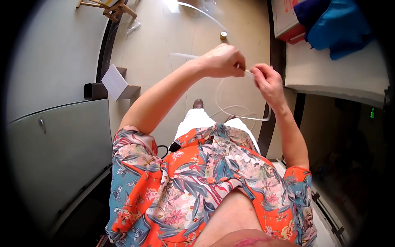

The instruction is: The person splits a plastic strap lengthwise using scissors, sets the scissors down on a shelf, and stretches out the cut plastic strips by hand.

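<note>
A thin whitish strip (249, 73) runs between my two hands, which are raised close together over the floor. My left hand (226, 61) is closed, its fingers pinched around one part of the strip. Just to its right, my right hand (266, 80) pinches the strip too, with thumb and fingers pressed together. A long pale loop of the same kind of cord (218, 96) hangs below my hands and curls near my legs. Whether the loop joins the held piece is hard to make out.
A small can (223, 35) stands on the tiled floor (152, 45) beyond my hands. At the left are a small white-topped stool (115, 82), wooden legs (119, 10) and a grey panel (61, 152). Blue cloth (339, 26) lies at the upper right.
</note>
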`<state>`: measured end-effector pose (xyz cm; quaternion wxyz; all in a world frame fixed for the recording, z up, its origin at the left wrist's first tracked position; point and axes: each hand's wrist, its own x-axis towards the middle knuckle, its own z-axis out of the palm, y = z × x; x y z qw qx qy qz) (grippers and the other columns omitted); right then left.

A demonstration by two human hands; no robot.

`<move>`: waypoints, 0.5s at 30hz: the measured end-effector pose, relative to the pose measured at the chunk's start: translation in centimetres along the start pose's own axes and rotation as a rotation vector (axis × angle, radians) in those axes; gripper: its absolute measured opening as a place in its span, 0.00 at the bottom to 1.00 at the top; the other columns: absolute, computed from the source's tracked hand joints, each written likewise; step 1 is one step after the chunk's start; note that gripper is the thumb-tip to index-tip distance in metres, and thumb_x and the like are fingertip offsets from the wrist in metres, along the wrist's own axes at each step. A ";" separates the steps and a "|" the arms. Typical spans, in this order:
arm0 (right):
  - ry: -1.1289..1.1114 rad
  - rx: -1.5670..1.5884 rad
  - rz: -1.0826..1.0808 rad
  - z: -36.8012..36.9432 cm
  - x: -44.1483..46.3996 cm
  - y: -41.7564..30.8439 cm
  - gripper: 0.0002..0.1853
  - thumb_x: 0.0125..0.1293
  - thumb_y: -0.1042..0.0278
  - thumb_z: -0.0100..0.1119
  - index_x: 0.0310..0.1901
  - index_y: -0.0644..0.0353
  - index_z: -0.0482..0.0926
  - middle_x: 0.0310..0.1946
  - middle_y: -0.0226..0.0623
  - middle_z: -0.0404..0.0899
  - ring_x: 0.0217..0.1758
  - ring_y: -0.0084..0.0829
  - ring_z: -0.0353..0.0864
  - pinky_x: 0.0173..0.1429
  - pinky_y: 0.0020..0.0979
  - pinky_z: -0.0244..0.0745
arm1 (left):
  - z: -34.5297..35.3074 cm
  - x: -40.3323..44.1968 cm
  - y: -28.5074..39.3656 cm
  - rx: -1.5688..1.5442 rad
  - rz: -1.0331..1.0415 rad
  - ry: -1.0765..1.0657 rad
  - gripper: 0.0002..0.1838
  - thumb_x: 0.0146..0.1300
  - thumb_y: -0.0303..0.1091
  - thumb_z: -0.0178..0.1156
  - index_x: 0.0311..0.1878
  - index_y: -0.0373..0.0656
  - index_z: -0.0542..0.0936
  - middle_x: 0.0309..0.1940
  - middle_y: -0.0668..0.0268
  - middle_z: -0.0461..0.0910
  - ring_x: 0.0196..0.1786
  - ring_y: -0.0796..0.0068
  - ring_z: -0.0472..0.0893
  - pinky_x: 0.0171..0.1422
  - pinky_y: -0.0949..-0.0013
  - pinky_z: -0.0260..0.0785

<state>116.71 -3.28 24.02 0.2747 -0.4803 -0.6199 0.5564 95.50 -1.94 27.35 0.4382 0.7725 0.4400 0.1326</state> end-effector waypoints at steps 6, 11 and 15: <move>0.296 0.096 0.093 -11.0 -3.1 3.7 0.07 0.68 0.69 0.53 0.37 0.62 0.78 0.17 0.17 0.65 0.15 0.09 0.56 0.20 0.15 0.49 | -3.0 -7.3 -7.5 -0.567 -0.197 -0.198 0.09 0.60 0.32 0.63 0.34 0.35 0.82 0.21 0.69 0.77 0.23 0.82 0.75 0.27 0.77 0.68; 0.212 -0.093 0.136 -17.3 -5.4 8.7 0.08 0.67 0.69 0.53 0.35 0.64 0.79 0.19 0.24 0.73 0.20 0.13 0.68 0.26 0.18 0.63 | -0.2 -10.3 -8.7 -0.704 -0.325 -0.142 0.10 0.62 0.34 0.61 0.40 0.36 0.83 0.19 0.71 0.76 0.22 0.85 0.72 0.25 0.78 0.64; 0.145 -0.310 0.008 -15.2 -2.6 6.0 0.09 0.66 0.70 0.53 0.36 0.66 0.80 0.28 0.34 0.82 0.33 0.24 0.80 0.43 0.24 0.75 | 0.9 -7.4 -4.4 -0.212 -0.177 -0.193 0.11 0.62 0.39 0.60 0.42 0.43 0.84 0.21 0.67 0.78 0.23 0.82 0.72 0.29 0.73 0.68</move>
